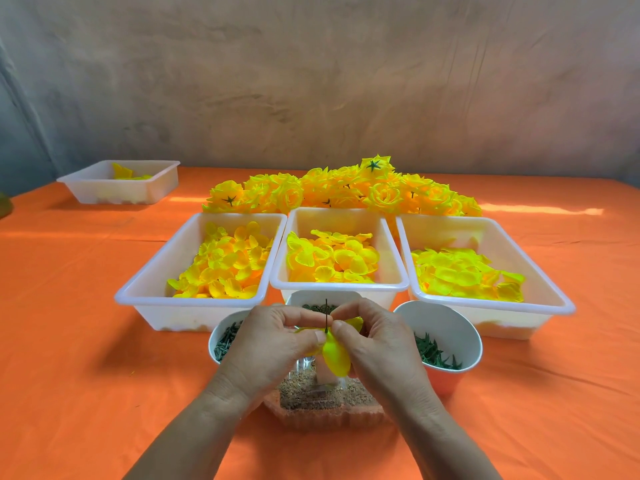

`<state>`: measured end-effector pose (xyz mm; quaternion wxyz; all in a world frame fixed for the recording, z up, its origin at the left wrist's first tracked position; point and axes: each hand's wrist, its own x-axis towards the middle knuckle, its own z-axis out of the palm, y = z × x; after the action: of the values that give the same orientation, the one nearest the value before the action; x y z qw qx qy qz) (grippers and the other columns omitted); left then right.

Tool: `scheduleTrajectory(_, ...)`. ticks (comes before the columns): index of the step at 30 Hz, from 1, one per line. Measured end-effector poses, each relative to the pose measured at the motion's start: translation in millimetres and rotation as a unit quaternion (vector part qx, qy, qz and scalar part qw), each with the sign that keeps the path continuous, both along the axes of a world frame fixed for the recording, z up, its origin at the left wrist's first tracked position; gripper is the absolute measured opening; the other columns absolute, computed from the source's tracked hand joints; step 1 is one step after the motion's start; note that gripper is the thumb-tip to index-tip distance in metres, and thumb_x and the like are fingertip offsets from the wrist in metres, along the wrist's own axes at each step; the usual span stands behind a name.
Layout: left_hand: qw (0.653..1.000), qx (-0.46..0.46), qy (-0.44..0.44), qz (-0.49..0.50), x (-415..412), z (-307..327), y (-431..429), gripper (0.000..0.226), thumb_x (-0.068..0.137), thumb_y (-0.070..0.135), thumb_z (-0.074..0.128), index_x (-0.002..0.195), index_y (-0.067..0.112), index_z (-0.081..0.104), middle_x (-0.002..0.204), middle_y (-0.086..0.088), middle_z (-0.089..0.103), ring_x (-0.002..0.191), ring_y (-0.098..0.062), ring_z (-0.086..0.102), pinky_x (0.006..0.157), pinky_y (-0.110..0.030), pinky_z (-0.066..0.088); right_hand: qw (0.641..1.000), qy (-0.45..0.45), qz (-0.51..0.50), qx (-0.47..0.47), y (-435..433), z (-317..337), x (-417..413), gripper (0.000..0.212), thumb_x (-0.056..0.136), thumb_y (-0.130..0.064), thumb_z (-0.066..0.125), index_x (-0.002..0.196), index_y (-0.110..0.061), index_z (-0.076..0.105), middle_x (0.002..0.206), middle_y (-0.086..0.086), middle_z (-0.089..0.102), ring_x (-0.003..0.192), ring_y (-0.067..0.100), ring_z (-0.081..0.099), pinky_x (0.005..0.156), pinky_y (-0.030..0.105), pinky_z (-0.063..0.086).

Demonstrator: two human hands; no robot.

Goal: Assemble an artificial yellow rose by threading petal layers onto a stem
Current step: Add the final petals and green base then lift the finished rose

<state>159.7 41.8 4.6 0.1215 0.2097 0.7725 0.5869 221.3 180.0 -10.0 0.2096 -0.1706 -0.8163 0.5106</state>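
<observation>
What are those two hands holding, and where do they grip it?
Left hand and right hand pinch a yellow petal layer near its centre, where a thin dark stem pokes through.

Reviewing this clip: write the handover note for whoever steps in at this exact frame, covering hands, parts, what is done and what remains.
Left hand: fingers pinch the petal layer at the stem.
Right hand: pinches the same layer from the other side.
Stem: upright, tip showing above the fingers.
Supplies: left tray, middle tray and right tray hold loose petals; right cup holds green pieces; finished roses are piled behind the trays.
Done: at least one layer is on the stem; the exact count is hidden.
Left: probably more layers from the trays.
</observation>
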Motion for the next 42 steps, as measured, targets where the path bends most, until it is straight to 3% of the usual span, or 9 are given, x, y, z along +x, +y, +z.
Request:
scheduleTrajectory(6, 1.000, 0.004, -0.008, -0.013, 1, -8, -3, 0.034, 0.081, 0.008, 0.075, 0.078, 0.042, 0.079, 0.071, 0.010, 0.074, 0.065, -0.001, 0.069, 0.059, -0.013, 0.052, 0.999, -0.030, 0.007, 0.038, 5, -4, 3, 0.006, 0.085, -0.034, 0.066, 0.079, -0.033, 0.067, 0.061, -0.004, 0.063, 0.059, 0.011, 0.060, 0.061, 0.035, 0.055)
scheduleTrajectory(11, 0.999, -0.023, -0.016, -0.024, -8, 1, -7, 0.029, 0.061, 0.032, 0.078, 0.089, 0.041, 0.077, 0.086, -0.005, 0.064, 0.081, -0.014, 0.062, 0.087, -0.041, 0.053, 0.995, -0.050, 0.003, 0.083, 14, -1, 4, 0.009, 0.089, -0.039, 0.058, 0.083, -0.034, 0.062, 0.053, -0.008, 0.052, 0.053, 0.003, 0.051, 0.053, 0.018, 0.038)
scheduleTrajectory(14, 0.999, -0.029, 0.034, -0.026, -12, 7, -4, 0.036, 0.056, 0.043, 0.073, 0.092, 0.048, 0.074, 0.104, 0.012, 0.056, 0.100, -0.005, 0.059, 0.090, -0.032, 0.050, 0.993, -0.058, -0.024, 0.101, 25, 5, 3, 0.010, 0.093, -0.036, 0.050, 0.085, -0.037, 0.056, 0.065, -0.015, 0.057, 0.063, -0.004, 0.051, 0.053, 0.008, 0.031)
scheduleTrajectory(19, 0.992, -0.039, 0.086, -0.085, -7, -7, 18, 0.030, 0.064, 0.048, 0.086, 0.091, 0.048, 0.073, 0.107, 0.026, 0.060, 0.105, 0.011, 0.056, 0.088, -0.006, 0.040, 0.995, -0.055, -0.019, 0.079, 37, 11, -3, 0.013, 0.094, -0.029, 0.050, 0.096, -0.034, 0.062, 0.081, -0.008, 0.064, 0.074, 0.013, 0.062, 0.065, 0.027, 0.043)
scheduleTrajectory(24, 0.994, -0.035, 0.099, -0.044, -9, -26, 30, 0.027, 0.060, 0.055, 0.081, 0.072, 0.031, 0.076, 0.087, 0.013, 0.072, 0.091, -0.003, 0.067, 0.085, -0.028, 0.053, 0.995, -0.047, -0.034, 0.081, 52, 17, -18, 0.016, 0.091, -0.025, 0.056, 0.085, -0.035, 0.066, 0.079, -0.009, 0.067, 0.077, 0.018, 0.067, 0.074, 0.033, 0.053)
scheduleTrajectory(28, 0.983, -0.096, 0.156, -0.027, -9, -34, 28, 0.012, 0.066, 0.048, 0.080, 0.071, 0.041, 0.073, 0.097, 0.024, 0.067, 0.098, 0.021, 0.055, 0.078, 0.004, 0.035, 0.993, -0.054, -0.046, 0.090, 69, 24, -40, 0.015, 0.088, -0.021, 0.058, 0.084, -0.029, 0.070, 0.076, -0.005, 0.068, 0.078, 0.022, 0.068, 0.072, 0.033, 0.050)
scheduleTrajectory(34, 0.977, -0.088, 0.195, -0.008, -8, -40, 31, 0.011, 0.071, 0.040, 0.080, 0.075, 0.032, 0.072, 0.091, 0.014, 0.071, 0.094, 0.007, 0.061, 0.074, -0.001, 0.039, 0.985, -0.062, 0.011, 0.160, 77, 29, -67, 0.014, 0.087, -0.015, 0.061, 0.088, -0.023, 0.073, 0.076, -0.004, 0.066, 0.076, 0.019, 0.065, 0.067, 0.027, 0.045)
scheduleTrajectory(37, 0.973, -0.096, 0.208, 0.003, -8, -44, 31, 0.014, 0.069, 0.048, 0.075, 0.076, 0.036, 0.071, 0.086, 0.012, 0.068, 0.086, 0.002, 0.061, 0.071, -0.008, 0.041, 0.950, -0.085, 0.113, 0.279, 62, 25, -77, 0.016, 0.088, -0.016, 0.061, 0.093, -0.021, 0.075, 0.084, -0.004, 0.071, 0.079, 0.015, 0.064, 0.068, 0.025, 0.047)
scheduleTrajectory(42, 0.972, -0.098, 0.213, 0.013, -7, -45, 31, 0.012, 0.069, 0.047, 0.076, 0.070, 0.036, 0.070, 0.073, 0.017, 0.060, 0.080, 0.005, 0.055, 0.065, -0.006, 0.037, 0.787, -0.188, 0.144, 0.569, 46, 11, -90, 0.020, 0.088, -0.012, 0.053, 0.097, -0.014, 0.071, 0.088, 0.008, 0.066, 0.075, 0.031, 0.057, 0.061, 0.029, 0.042)
